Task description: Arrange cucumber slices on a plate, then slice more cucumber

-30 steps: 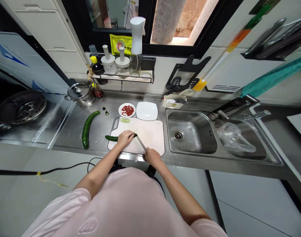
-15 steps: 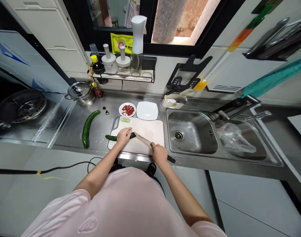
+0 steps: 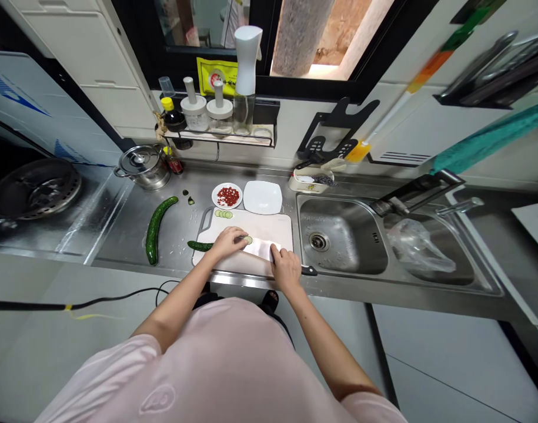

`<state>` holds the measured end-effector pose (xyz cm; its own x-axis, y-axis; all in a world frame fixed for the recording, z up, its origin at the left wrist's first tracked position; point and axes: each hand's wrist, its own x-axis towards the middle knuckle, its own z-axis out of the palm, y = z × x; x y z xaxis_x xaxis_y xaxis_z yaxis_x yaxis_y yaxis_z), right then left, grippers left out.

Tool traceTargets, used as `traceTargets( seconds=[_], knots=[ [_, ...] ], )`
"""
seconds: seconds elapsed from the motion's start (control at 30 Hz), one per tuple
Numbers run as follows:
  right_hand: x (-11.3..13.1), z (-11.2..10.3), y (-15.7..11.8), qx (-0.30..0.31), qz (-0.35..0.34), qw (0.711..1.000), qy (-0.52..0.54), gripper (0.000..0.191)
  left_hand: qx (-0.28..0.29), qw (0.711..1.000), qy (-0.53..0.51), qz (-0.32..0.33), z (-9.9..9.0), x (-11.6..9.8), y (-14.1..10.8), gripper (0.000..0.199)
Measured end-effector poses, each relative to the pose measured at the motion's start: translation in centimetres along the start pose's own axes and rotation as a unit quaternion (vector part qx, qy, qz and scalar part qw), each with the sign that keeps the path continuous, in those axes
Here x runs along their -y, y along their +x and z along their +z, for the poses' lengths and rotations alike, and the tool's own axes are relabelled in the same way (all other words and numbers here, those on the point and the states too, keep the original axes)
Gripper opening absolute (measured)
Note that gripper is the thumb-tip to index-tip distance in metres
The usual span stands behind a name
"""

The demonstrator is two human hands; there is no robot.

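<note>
The cucumber (image 3: 200, 246), dark green and slender with a pale disc at its right end, jutted past the left edge of the cutting board (image 3: 275, 225); the left hand (image 3: 228, 241) gripped it; the right hand (image 3: 287, 270) held the knife (image 3: 262, 248) over the board.

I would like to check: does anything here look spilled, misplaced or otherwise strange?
Two small dark green scraps lie loose on the steel counter, off the cutting board, which looks slightly untidy. A crumpled clear plastic bag lies in the right sink basin, perhaps an odd place for it.
</note>
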<state>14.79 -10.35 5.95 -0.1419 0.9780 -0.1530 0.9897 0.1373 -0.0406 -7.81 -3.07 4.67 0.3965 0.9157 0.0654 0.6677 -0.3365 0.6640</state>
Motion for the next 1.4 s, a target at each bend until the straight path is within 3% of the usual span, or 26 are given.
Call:
traceTargets(
  seconds=[0.13,0.3,0.4,0.57,0.77,0.9,1.2,1.4],
  knots=[
    [-0.2,0.2,0.0,-0.009,-0.002,1.000,-0.006,0.045,0.005,1.000,-0.016,0.001,0.2,0.0,0.3,0.028],
    [-0.5,0.5,0.1,-0.011,0.009,1.000,-0.012,0.044,-0.035,0.998,-0.055,-0.013,1.1,0.3,0.7,0.019],
    [-0.7,0.7,0.1,-0.008,0.023,1.000,-0.014,0.043,-0.081,0.990,-0.081,-0.077,1.7,1.2,1.2,0.019],
    [-1.2,0.8,-0.1,0.007,0.045,0.999,-0.014,0.041,-0.144,0.955,-0.091,-0.243,1.9,4.4,2.8,0.020],
    [-1.6,0.9,-0.1,0.016,0.057,0.998,-0.014,0.042,-0.139,0.941,-0.052,-0.304,1.1,6.6,5.1,0.021],
    [-1.9,1.1,-0.2,0.005,0.056,0.998,-0.009,0.043,-0.128,0.943,0.001,-0.308,1.0,6.9,6.2,0.016],
    [-2.2,1.4,-0.2,-0.009,0.056,0.998,-0.005,0.042,-0.120,0.945,0.081,-0.292,1.2,7.1,7.3,0.027],
    [-2.2,1.4,-0.2,-0.001,0.057,0.998,0.000,0.043,-0.130,0.959,0.124,-0.221,1.2,7.1,6.7,0.023]
  ],
)
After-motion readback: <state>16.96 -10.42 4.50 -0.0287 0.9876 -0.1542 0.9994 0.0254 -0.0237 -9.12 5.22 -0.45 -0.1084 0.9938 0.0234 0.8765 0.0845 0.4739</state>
